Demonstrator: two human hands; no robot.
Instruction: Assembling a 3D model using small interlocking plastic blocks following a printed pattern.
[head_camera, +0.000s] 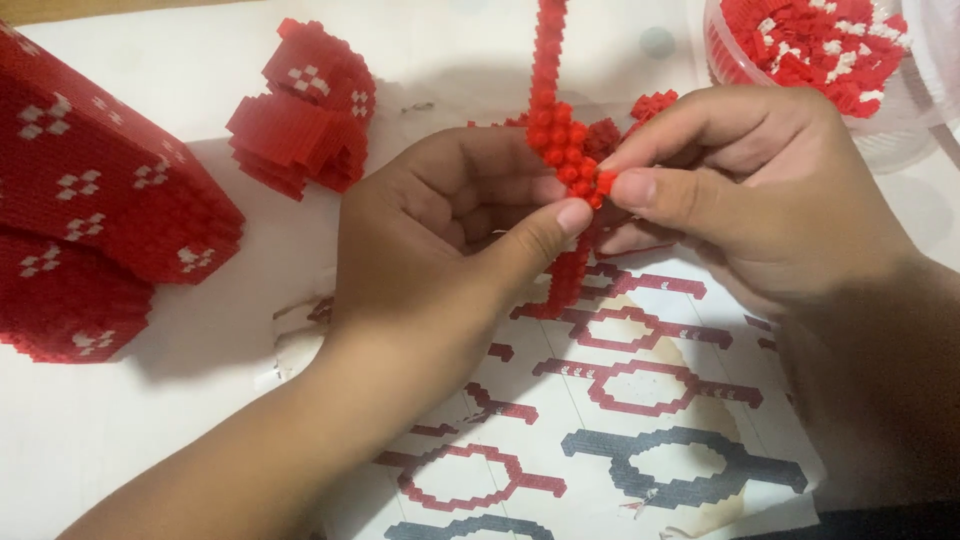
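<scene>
A long red strip of small plastic building bricks (560, 140) is being pinched by both hands, left hand (440, 240) and right hand (760, 190), over a printed pattern sheet (620, 420) on the white table (120, 420).

Brick strip (560, 150) above instruction sheet (620, 420); bowl (890, 140) right, built blocks (90, 210) left.

So the piece being worked on is a long skinny strip of tiny red bricks (562, 150), studs facing up. It stands almost vertical in view, widening into a chunkier cluster around the middle, where a little side arm pokes off to the right. Its lower end hangs over the printed pattern sheet (640, 400), top end running away from that sheet, out of view.
</scene>
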